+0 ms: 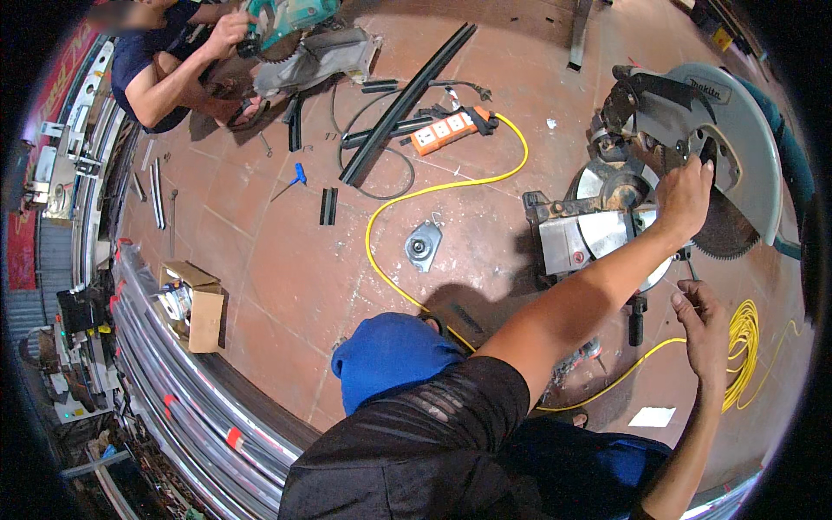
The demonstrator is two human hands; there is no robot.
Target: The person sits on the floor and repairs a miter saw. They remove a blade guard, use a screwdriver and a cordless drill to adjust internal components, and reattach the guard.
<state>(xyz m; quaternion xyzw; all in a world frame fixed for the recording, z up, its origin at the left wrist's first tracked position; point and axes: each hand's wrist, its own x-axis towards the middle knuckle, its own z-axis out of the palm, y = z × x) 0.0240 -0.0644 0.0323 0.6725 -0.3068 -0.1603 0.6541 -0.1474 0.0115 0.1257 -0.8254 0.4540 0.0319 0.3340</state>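
My left hand reaches across to the miter saw on the right and is closed on a dark part beside its blade hub. What exactly its fingers grip is partly hidden. The toothed blade shows below the large grey guard. My right hand is raised in front of the saw base, thumb and fingers apart and partly curled. Just above its fingers is a thin dark rod; I cannot tell whether they touch. A black side handle sticks out from the saw's front.
A coiled yellow cord lies at right. An orange power strip, black profiles and a metal plate lie on the tiled floor. Another person holds a teal saw. Long bars and a cardboard box are left.
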